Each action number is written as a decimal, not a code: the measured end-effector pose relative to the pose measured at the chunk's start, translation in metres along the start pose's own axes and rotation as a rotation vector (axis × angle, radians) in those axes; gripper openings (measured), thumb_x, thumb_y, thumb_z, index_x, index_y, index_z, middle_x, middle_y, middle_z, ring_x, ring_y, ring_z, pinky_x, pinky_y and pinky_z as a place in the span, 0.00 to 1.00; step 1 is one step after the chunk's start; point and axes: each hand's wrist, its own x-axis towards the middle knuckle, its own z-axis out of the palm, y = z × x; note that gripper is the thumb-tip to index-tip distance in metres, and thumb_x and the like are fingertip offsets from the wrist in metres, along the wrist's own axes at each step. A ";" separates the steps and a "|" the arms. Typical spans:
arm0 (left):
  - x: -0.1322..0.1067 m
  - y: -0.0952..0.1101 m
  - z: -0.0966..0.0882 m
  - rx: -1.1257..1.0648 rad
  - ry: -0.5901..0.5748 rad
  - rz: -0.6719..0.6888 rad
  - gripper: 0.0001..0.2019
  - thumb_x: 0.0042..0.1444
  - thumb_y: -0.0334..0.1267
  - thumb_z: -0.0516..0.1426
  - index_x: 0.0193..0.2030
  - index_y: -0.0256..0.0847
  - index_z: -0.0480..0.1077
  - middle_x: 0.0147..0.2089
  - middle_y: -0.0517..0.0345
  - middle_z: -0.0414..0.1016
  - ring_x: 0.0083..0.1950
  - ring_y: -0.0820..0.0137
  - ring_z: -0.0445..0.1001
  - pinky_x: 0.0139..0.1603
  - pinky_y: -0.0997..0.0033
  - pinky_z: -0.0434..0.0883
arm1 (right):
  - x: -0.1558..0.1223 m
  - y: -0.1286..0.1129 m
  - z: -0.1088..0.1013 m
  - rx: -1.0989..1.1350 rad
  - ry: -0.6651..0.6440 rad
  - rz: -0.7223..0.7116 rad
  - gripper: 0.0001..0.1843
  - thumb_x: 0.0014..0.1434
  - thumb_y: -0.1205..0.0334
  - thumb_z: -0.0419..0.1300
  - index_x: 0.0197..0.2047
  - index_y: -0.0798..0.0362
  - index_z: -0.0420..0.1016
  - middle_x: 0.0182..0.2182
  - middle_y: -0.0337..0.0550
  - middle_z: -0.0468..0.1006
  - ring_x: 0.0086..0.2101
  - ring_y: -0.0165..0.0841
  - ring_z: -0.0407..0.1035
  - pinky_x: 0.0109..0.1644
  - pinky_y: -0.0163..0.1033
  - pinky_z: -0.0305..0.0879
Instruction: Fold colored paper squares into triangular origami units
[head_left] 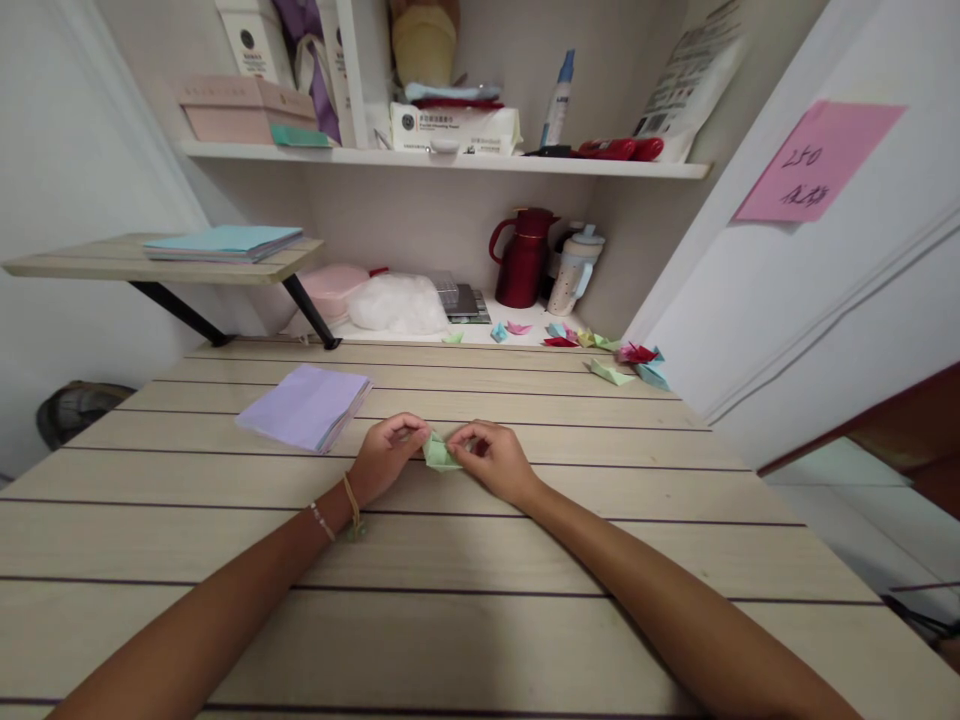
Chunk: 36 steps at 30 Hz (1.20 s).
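Note:
A small folded piece of light green paper point(439, 455) is held between my two hands over the middle of the wooden table point(420, 620). My left hand point(386, 455) pinches its left edge between thumb and fingers. On the other side, my right hand point(493, 458) has its fingertips closed on the right edge. The paper looks partly folded, with raised sides and a hollow middle. A stack of purple paper point(300, 405) lies to the left of my left hand. Small folded paper boats point(637, 354) in several colours sit at the far right of the table.
At the back left, a raised wooden stand point(97, 258) on black legs carries blue paper sheets point(225, 241). Behind the table stand a red jug point(523, 262), a pale tumbler point(576, 272) and a white plastic bag point(396, 304). A white shelf point(450, 160) overhangs them.

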 end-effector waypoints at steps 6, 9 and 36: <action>0.002 0.004 -0.001 -0.223 -0.094 -0.138 0.20 0.44 0.37 0.63 0.45 0.36 0.69 0.41 0.51 0.75 0.40 0.68 0.74 0.42 0.68 0.71 | 0.003 0.013 -0.002 0.199 0.115 0.175 0.11 0.50 0.55 0.60 0.30 0.56 0.75 0.24 0.41 0.74 0.23 0.27 0.64 0.26 0.32 0.61; 0.005 0.001 -0.002 -0.240 -0.170 -0.179 0.24 0.41 0.33 0.64 0.47 0.34 0.68 0.41 0.49 0.76 0.41 0.67 0.74 0.43 0.67 0.71 | 0.003 0.014 -0.003 0.229 0.115 0.174 0.12 0.49 0.54 0.61 0.30 0.56 0.75 0.23 0.40 0.74 0.22 0.27 0.63 0.26 0.32 0.61; 0.003 0.001 0.000 -0.081 -0.105 -0.159 0.13 0.38 0.35 0.66 0.33 0.36 0.74 0.30 0.56 0.79 0.32 0.69 0.76 0.37 0.70 0.72 | 0.002 0.009 0.001 0.043 -0.055 0.072 0.07 0.46 0.61 0.62 0.31 0.54 0.76 0.25 0.39 0.75 0.22 0.27 0.62 0.25 0.32 0.57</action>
